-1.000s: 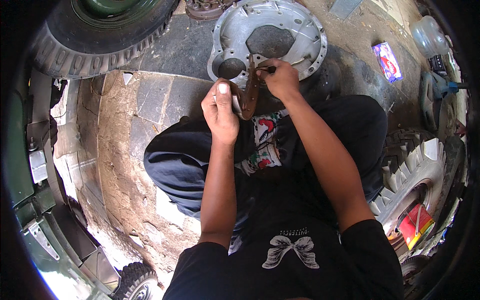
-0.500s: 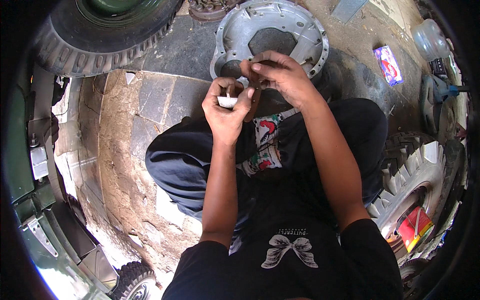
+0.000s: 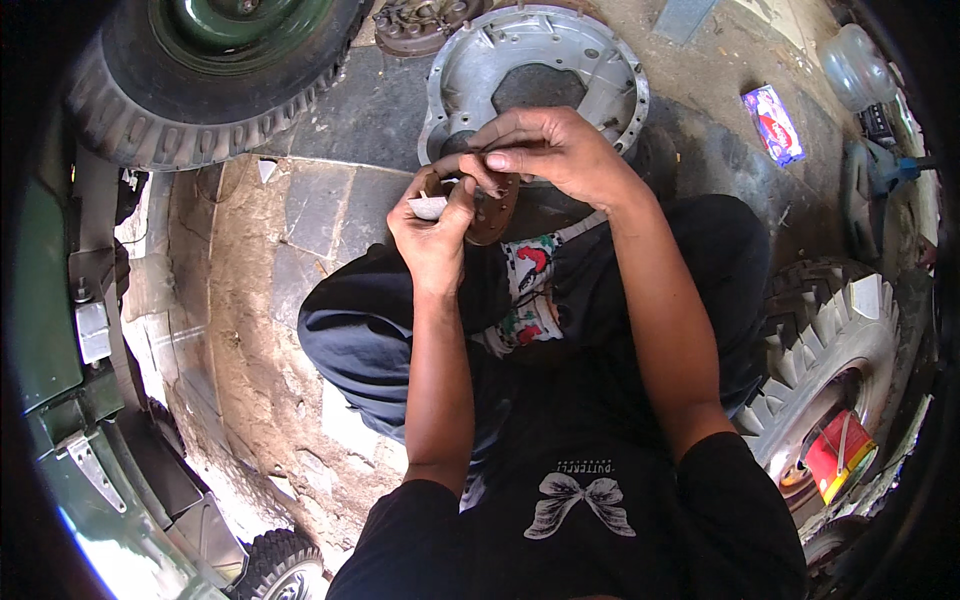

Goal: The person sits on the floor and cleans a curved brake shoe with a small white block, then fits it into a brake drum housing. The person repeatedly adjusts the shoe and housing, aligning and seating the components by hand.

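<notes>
My left hand (image 3: 430, 245) is closed round a brown rounded plate with small holes (image 3: 490, 218), held tilted above my lap. A small pale flat piece (image 3: 428, 208) shows between its thumb and curled fingers; what the piece is I cannot tell. My right hand (image 3: 568, 160) reaches across the plate's upper edge, its thumb and fingers drawn together beside the left fingertips. Whatever those right fingertips grip is hidden. Just beyond both hands, a round grey metal housing (image 3: 437, 95) with a bolt-hole rim lies on the floor.
A large tyre on a green rim (image 3: 215, 135) is at the far left, with a dirty round metal part (image 3: 415, 28) near the housing. At right are a purple packet (image 3: 774, 125), a clear plastic bottle (image 3: 858, 68), another tyre (image 3: 825, 350) and a red-yellow container (image 3: 838, 455).
My left hand has shifted slightly left, and more of the brown plate's holed face shows. The right fingers have moved left and down, over the plate's upper edge.
</notes>
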Available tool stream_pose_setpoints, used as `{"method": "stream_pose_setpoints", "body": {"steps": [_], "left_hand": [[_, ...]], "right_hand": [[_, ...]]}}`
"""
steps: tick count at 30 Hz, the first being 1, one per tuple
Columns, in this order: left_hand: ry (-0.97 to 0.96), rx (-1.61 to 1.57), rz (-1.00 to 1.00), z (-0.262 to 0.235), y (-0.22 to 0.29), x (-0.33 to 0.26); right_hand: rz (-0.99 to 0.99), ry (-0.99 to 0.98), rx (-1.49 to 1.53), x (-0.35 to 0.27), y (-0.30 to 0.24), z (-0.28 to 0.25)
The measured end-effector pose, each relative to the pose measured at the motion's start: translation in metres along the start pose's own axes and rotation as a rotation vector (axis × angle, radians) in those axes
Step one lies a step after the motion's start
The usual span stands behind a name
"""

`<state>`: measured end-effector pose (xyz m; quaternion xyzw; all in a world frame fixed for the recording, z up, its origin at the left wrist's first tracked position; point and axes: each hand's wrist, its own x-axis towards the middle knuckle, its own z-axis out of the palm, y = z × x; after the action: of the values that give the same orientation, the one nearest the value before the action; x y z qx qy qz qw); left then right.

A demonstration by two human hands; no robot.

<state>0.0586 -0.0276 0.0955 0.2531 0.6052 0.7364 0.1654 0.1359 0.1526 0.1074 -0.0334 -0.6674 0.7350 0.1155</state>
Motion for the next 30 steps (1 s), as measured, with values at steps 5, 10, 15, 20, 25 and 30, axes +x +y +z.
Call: {"method": "stream_pose_setpoints", "body": {"steps": [5, 10, 15, 20, 25, 30], "left_hand": [[-0.006, 0.023, 0.045, -0.007, -0.009, 0.001], [0.031, -0.022, -0.04, 0.001, 0.0, -0.001], [0.075, -0.019, -0.039, 0.006, 0.006, -0.002], [0.068, -0.031, -0.033, -0.003, 0.0, -0.001], [0.036, -0.055, -0.032, -0.004, 0.003, -0.001], [0.019, -0.016, -0.026, -0.002, 0.005, 0.0]], "right_hand": [[0.012, -0.006, -0.122, 0.001, 0.003, -0.004], [0.027, -0.029, -0.017, 0.0, -0.001, -0.001], [-0.007, -0.042, 0.005, 0.001, -0.003, 0.003], [0.005, -0.004, -0.007, 0.001, 0.003, 0.001], [0.016, -0.011, -0.037, 0.002, 0.004, 0.001], [0.03, -0.013, -0.028, 0.002, 0.002, -0.001]]}}
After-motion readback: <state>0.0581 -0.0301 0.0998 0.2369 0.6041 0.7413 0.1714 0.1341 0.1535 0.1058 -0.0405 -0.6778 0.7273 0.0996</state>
